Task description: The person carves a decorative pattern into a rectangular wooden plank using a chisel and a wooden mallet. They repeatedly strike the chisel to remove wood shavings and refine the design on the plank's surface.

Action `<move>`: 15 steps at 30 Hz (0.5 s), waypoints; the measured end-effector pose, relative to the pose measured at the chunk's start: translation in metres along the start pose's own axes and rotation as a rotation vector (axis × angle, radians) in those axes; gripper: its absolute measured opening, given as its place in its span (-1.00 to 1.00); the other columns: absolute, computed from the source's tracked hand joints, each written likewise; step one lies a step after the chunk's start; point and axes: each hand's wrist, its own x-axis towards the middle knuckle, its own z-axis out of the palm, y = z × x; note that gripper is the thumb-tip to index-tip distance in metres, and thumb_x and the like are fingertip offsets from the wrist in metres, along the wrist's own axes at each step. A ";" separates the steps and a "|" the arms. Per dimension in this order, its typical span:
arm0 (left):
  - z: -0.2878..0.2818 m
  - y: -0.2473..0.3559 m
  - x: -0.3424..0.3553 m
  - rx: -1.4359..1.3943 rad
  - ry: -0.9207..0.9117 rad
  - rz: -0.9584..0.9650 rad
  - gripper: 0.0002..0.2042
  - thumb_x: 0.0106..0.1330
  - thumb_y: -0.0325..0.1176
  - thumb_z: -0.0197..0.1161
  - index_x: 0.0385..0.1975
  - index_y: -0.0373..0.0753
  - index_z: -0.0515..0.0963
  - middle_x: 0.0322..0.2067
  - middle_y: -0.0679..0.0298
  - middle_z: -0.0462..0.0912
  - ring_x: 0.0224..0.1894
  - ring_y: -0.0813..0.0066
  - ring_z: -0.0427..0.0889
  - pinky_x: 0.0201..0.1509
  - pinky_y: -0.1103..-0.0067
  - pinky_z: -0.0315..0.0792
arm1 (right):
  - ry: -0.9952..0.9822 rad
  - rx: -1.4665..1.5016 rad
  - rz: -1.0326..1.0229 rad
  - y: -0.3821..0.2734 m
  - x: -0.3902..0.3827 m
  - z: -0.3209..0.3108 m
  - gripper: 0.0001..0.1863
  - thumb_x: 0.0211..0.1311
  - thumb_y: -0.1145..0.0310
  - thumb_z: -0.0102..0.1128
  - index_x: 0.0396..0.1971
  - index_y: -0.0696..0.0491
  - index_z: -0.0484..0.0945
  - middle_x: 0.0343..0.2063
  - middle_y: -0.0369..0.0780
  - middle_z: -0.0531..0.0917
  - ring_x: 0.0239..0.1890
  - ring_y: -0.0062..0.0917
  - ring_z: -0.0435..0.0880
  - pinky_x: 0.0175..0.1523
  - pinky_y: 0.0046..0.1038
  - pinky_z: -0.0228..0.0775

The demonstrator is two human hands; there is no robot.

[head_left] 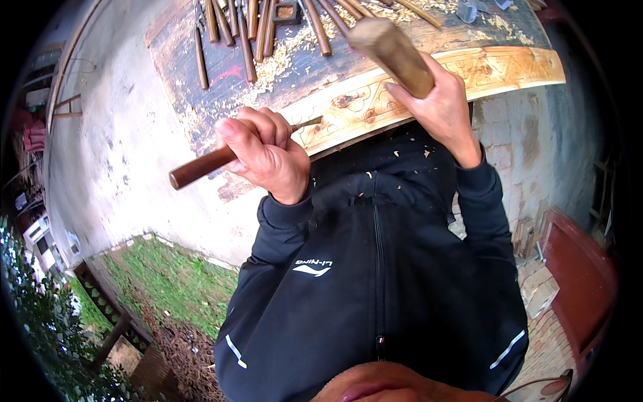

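My left hand (pixel 271 154) is closed round a wood-handled carving chisel (pixel 203 167). The handle sticks out to the left of my fist, and the metal blade points right, its tip at the face of a long pale wooden board (pixel 375 110). Curved outlines and shallow carving run along this board, which lies at the near edge of the worktable. In my right hand (pixel 445 107) is a wooden mallet (pixel 395 57), its thick, slightly blurred head raised above the board, apart from the chisel.
Several wood-handled chisels (pixel 248 50) lie across the far side of the dark worktable (pixel 181 74). Among them are a small dark square block (pixel 287 13) and scattered wood shavings (pixel 271 72). Concrete ground (pixel 114 147) and grass (pixel 167 275) lie to the left, a reddish-brown panel (pixel 579 281) at lower right.
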 end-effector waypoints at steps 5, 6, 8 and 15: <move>0.016 0.000 -0.003 -0.070 0.011 0.069 -0.54 0.64 -0.18 0.09 -0.58 -0.05 0.13 -0.73 0.49 0.06 -0.75 0.73 -0.03 -0.70 0.64 -0.16 | 0.232 -0.142 -0.894 -0.089 0.086 -0.015 -0.59 0.03 0.34 0.51 -0.07 0.07 0.69 -0.29 -0.13 0.78 -0.35 -0.28 0.78 -0.28 -0.37 0.58; 0.014 0.001 -0.004 -0.071 0.024 0.078 -0.55 0.64 -0.20 0.10 -0.58 -0.05 0.13 -0.73 0.50 0.05 -0.75 0.74 -0.03 -0.71 0.64 -0.15 | 0.019 -0.056 -0.727 -0.133 0.099 -0.038 -0.65 -0.05 0.40 0.42 -0.18 0.15 0.69 -0.40 -0.04 0.75 -0.33 -0.19 0.79 -0.22 -0.26 0.61; 0.024 0.002 0.001 -0.107 -0.009 0.082 -0.55 0.62 -0.21 0.14 -0.59 -0.04 0.15 -0.74 0.49 0.07 -0.76 0.76 -0.01 -0.71 0.66 -0.13 | -0.097 0.044 -0.600 -0.194 0.101 -0.061 -0.74 -0.08 0.43 0.33 -0.32 0.21 0.69 -0.51 0.02 0.72 -0.34 -0.12 0.79 -0.19 -0.17 0.64; 0.020 0.000 -0.002 -0.080 0.302 0.025 -0.72 0.53 -0.31 0.21 -0.50 -0.13 0.43 -0.75 0.46 0.26 -0.78 0.76 0.15 -0.70 0.77 0.06 | 0.330 0.230 -1.301 -0.206 0.095 0.003 -0.88 0.20 0.36 0.29 -0.41 0.08 0.73 -0.48 -0.17 0.76 -0.37 -0.31 0.80 -0.17 -0.33 0.69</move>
